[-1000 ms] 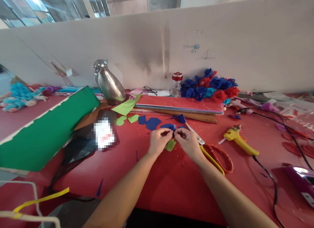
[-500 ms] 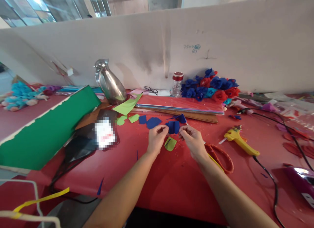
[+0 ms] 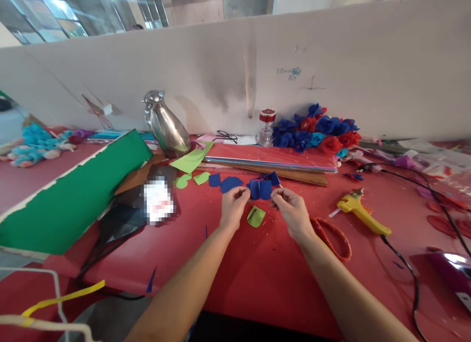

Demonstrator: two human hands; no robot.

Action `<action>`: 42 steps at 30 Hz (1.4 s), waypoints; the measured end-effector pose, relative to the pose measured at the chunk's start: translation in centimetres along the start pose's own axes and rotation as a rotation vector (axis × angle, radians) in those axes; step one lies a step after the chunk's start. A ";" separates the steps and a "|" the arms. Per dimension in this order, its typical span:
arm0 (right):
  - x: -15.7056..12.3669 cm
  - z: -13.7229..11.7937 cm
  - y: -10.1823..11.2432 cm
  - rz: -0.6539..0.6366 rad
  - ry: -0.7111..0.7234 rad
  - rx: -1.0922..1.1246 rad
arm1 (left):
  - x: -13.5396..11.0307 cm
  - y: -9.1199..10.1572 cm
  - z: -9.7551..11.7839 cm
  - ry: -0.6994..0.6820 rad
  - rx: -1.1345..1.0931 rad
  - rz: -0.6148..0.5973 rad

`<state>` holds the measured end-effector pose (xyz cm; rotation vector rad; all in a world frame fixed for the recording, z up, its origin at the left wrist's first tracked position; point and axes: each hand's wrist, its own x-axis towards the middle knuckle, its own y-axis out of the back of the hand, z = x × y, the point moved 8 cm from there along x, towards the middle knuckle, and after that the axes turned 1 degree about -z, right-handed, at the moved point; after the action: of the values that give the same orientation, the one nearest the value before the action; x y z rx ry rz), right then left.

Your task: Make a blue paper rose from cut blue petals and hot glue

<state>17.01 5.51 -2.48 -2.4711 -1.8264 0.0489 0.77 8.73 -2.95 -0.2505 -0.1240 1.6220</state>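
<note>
A folded piece of blue paper (image 3: 262, 189) is stretched between my two hands, above the red tabletop. My left hand (image 3: 234, 204) pinches its left edge with thumb and fingertips. At the opposite edge, the fingers of my right hand (image 3: 292, 208) close in a pinch. Just below lies a green paper leaf (image 3: 256, 217) with a thin dark strip on it. More cut blue paper pieces (image 3: 231, 184) rest to the left of the held one. Beside my right wrist is a red-wrapped handle loop (image 3: 336, 240), which looks like scissors; the forearm covers the rest.
A yellow glue gun (image 3: 362, 215) with its black cord (image 3: 414, 283) lies at the right. Behind stand a steel jug (image 3: 168, 123), a lidded glass jar (image 3: 266, 128), stacked coloured sheets (image 3: 272, 155) and blue and red paper flowers (image 3: 320, 128). A green board (image 3: 73, 195) is at left.
The blue paper between my fingers is spread wider and shows more of its face. My right hand has shifted slightly to the right; the view has moved a little.
</note>
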 end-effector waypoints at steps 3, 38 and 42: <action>-0.3 0.2 -0.9 -0.052 0.010 -0.053 | -0.6 -0.9 -0.4 0.042 0.011 -0.072; 0.0 0.2 0.9 0.111 -0.058 0.163 | -0.2 0.0 -1.3 0.144 -0.158 0.025; 0.0 -0.3 2.1 0.227 -0.011 0.156 | 0.0 0.8 -1.4 0.147 -0.168 0.100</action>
<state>19.04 4.90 -2.38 -2.5564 -1.4750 0.2091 0.34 8.59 -4.52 -0.5111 -0.1366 1.6883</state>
